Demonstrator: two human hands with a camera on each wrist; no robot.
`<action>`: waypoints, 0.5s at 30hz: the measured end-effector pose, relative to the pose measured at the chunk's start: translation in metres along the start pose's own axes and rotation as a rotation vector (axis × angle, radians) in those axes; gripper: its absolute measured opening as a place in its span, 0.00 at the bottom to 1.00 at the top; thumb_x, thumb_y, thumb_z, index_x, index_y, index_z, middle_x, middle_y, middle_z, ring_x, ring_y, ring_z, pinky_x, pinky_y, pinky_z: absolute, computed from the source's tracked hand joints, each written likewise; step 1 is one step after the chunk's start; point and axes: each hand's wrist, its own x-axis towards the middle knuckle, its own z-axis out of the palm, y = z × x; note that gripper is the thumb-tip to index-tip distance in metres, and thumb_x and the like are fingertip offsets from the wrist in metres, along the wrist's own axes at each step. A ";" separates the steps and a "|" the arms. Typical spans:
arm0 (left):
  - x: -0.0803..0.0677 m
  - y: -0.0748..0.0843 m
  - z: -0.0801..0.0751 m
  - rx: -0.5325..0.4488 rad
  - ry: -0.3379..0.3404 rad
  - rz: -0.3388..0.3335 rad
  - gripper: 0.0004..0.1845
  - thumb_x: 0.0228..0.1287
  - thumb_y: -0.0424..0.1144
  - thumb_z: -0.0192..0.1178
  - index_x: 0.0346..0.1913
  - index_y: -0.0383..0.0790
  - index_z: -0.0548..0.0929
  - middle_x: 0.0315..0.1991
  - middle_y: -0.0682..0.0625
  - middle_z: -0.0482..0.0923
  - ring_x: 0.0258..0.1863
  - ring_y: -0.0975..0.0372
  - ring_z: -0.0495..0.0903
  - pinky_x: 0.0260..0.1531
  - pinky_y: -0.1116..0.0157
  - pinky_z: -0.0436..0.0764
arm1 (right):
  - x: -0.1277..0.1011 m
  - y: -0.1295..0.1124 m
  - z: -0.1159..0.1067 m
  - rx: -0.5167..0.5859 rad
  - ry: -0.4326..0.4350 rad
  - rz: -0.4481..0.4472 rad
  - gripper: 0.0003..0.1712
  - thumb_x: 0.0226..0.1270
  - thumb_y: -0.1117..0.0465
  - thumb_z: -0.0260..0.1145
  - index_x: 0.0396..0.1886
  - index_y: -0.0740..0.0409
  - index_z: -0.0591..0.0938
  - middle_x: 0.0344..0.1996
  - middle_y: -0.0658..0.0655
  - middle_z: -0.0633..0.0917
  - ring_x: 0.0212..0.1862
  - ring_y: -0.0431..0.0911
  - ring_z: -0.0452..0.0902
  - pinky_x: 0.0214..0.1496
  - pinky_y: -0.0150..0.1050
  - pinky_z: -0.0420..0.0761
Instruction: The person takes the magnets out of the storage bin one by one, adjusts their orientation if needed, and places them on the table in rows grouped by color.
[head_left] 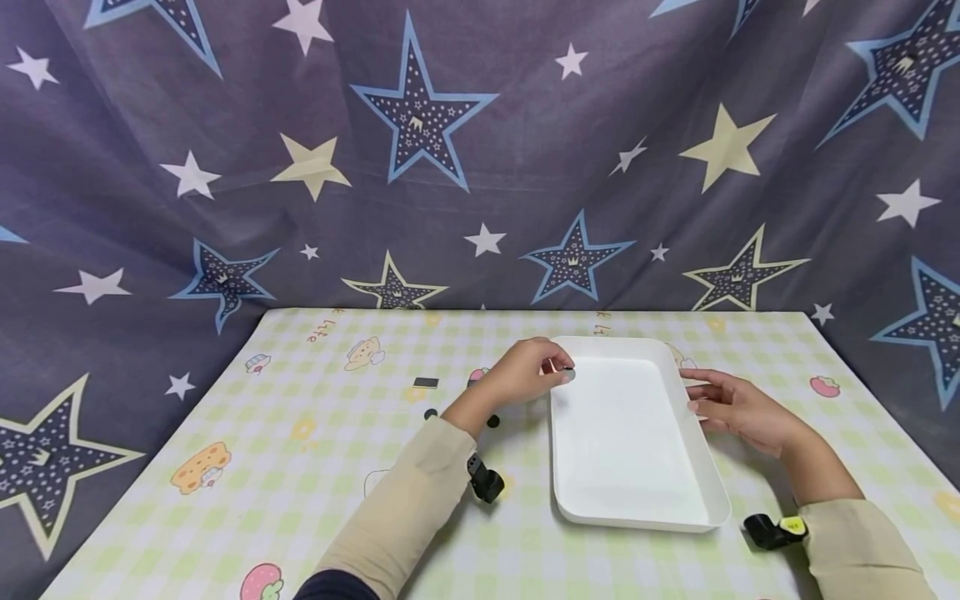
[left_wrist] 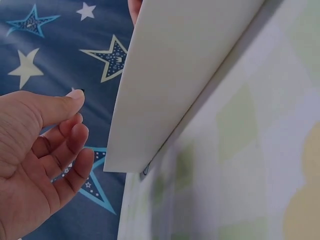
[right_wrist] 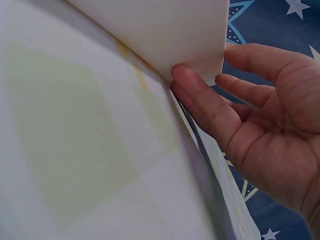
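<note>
A white rectangular tray [head_left: 630,433] lies on the checked tablecloth, right of centre. My left hand [head_left: 561,372] hovers at the tray's far left rim and pinches a small dark disc [head_left: 569,375] between thumb and fingertips. In the left wrist view the fingers [left_wrist: 65,145] are curled beside the tray's outer wall [left_wrist: 185,75], and a dark speck [left_wrist: 81,90] shows at the thumb tip. My right hand [head_left: 701,398] lies against the tray's right rim; its straight fingers [right_wrist: 200,95] touch the tray wall [right_wrist: 165,30] and grip nothing.
Left of the tray, on the cloth, lie a small black rectangle [head_left: 425,382] and two small black round pieces [head_left: 431,413] [head_left: 492,421]. A star-patterned curtain [head_left: 480,150] hangs behind and beside the table. The table's edges run near the curtain on both sides.
</note>
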 end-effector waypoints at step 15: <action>-0.022 -0.008 -0.005 0.005 0.040 0.003 0.07 0.65 0.34 0.64 0.45 0.38 0.85 0.39 0.50 0.80 0.34 0.63 0.77 0.33 0.70 0.75 | 0.001 0.002 -0.001 0.017 -0.004 -0.007 0.38 0.72 0.64 0.60 0.73 0.73 0.53 0.62 0.80 0.61 0.50 0.37 0.75 0.48 0.40 0.82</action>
